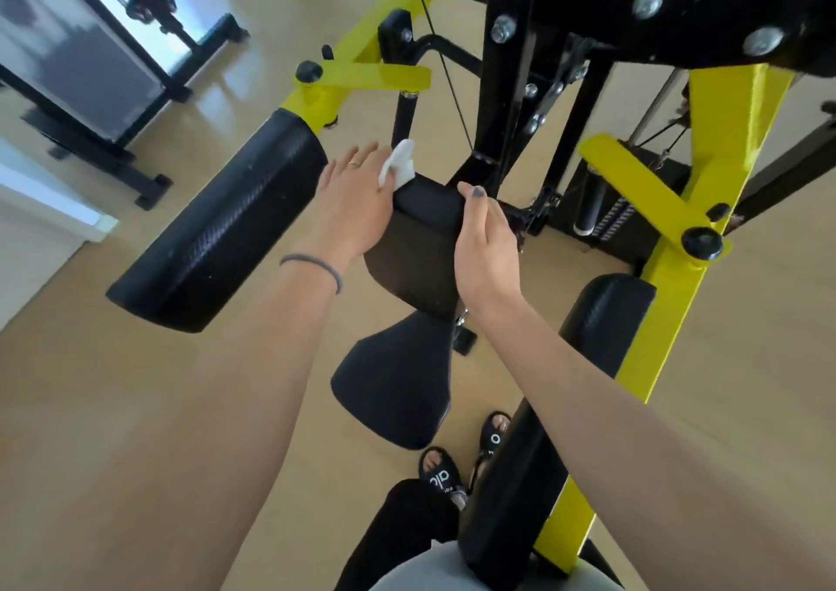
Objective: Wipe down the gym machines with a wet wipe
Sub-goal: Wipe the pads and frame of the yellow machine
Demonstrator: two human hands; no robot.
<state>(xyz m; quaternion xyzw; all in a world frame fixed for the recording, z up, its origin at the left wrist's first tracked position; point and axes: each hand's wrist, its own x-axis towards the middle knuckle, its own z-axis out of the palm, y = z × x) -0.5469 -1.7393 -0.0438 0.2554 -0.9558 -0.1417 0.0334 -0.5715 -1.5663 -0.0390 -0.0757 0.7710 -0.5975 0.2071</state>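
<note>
Gym floor; wipe (398,166) half-hidden behind left hand (350,201)

Looks like a small home gym or fitness room. A yellow-and-black multi-station machine (705,147) fills everything from 12 to 4 o'clock, with cables, bolts and black padded arm pads (217,224). Light wood floor (113,409) all round, and another black-framed rig (90,70) sits by a window at 10 o'clock.
</note>
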